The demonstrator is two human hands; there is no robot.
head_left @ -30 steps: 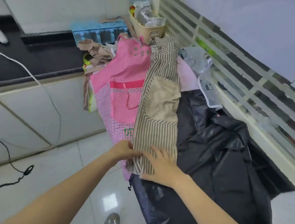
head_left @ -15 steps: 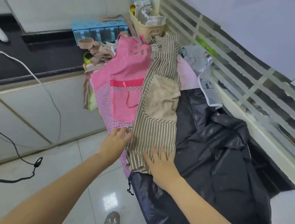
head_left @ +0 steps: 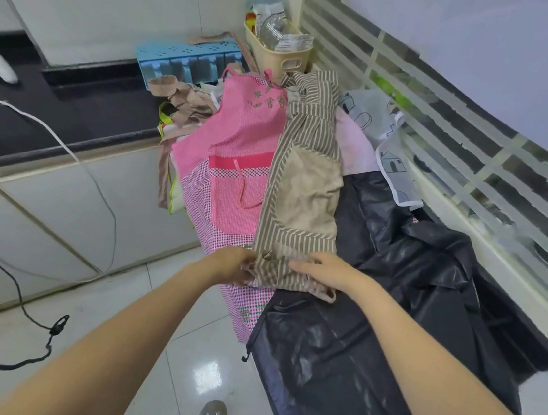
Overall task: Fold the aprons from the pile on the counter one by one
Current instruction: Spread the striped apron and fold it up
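A brown-and-white striped apron (head_left: 302, 190) with a beige pocket lies lengthwise in a narrow strip on top of the pile. My left hand (head_left: 231, 264) pinches its near left corner. My right hand (head_left: 323, 268) rests flat on its near hem, fingers pointing left. Under it to the left spreads a pink checked apron (head_left: 232, 167). A shiny black apron (head_left: 393, 291) covers the near and right part of the counter. A pale pink cloth (head_left: 356, 145) and a white printed apron (head_left: 379, 123) lie further back.
A beige basket (head_left: 281, 53) with bottles stands at the far corner by a blue rack (head_left: 187, 58). A slatted window frame (head_left: 480, 146) runs along the right. Crumpled tan cloth (head_left: 182, 99) lies left of the pile. Cables (head_left: 44, 327) trail across the tiled floor.
Half a second ago my left hand was open beside the striped apron; now it grips the near left corner. My right hand has turned to lie across the hem.
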